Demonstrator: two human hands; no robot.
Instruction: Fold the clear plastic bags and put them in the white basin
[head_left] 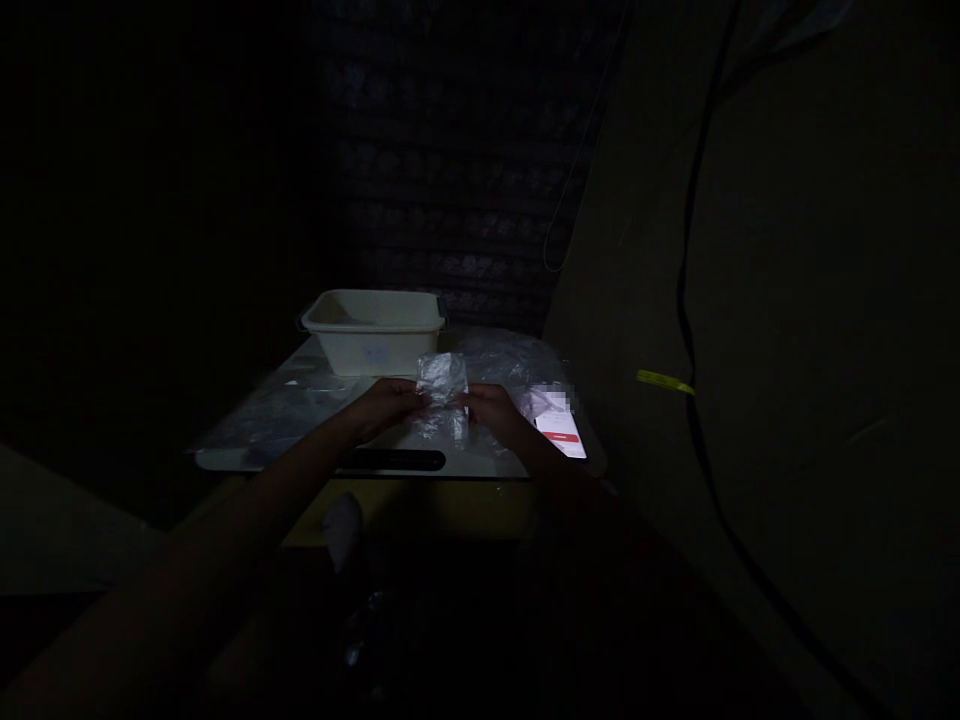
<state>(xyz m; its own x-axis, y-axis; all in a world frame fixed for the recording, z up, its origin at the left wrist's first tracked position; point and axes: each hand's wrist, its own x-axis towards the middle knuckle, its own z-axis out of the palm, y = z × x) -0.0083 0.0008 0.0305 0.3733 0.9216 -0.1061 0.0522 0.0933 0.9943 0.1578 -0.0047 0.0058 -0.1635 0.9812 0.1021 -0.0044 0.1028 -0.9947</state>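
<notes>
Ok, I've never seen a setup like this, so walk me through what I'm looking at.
There is no machine here: these are a person's bare hands, seen in one dim picture from a camera worn on the head, looking forward and down. The left hand and right hand hold a crinkled piece of clear plastic between them, perhaps a small bag. Below and beyond is a white tabletop. On it stands a pale plastic tub, with more clear plastic spread to the left and to the right. A lit smartphone lies near the right edge. The tub's contents are too dark to make out.
</notes>
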